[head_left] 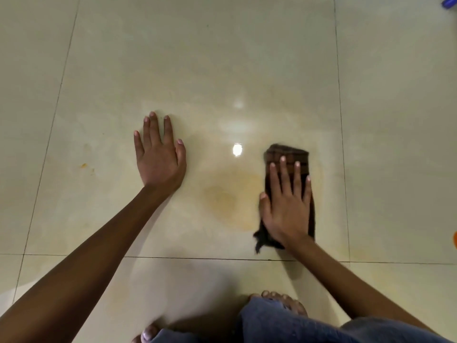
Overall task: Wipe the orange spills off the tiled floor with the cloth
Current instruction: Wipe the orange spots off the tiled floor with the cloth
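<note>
A folded dark brown cloth (288, 154) lies flat on the glossy cream tiled floor (197, 58). My right hand (286, 206) presses down on it with the fingers spread, covering most of it. Just left of the cloth a pale orange smear (230, 196) spreads across the tile. My left hand (159, 157) rests flat on the floor further left, palm down and holding nothing. Small orange specks (84, 165) mark the tile far to the left.
My bare toes (279, 299) and blue-clad knees (296, 328) are at the bottom edge. A blue object (450, 2) shows at the top right corner and an orange object (455, 240) at the right edge. A ceiling light reflects near the middle.
</note>
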